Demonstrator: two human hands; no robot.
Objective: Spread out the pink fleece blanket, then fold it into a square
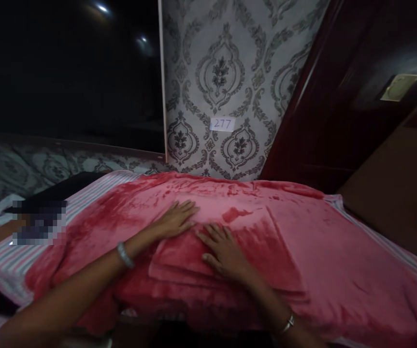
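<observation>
Apparently smoothing folded cloth [266, 256] near front edge of blanket [342, 261]; left hand [175, 220], right hand [225, 251] lying flat, fingers spreading loose, grasping nothing; next move likely calling for even pressure.

Cloth-covered table [411, 261], looks like; top surface itself hidden. Striped cloth [95, 193] on it, white/grey/pink, showing as a broad strip along the left edge and a narrow one along the right. Red blanket [338, 251] spread over that, plush, nap mixed dark red and pale pink. It covers most of the top, reaches the back edge, bunched into a low ridge toward the back right corner, and drops over the front edge in folds. Flat folded red cloth [273, 261] at table centre, roughly rectangular, layers stacked along its front side. Pixelated patch hides part of the left edge.
</observation>
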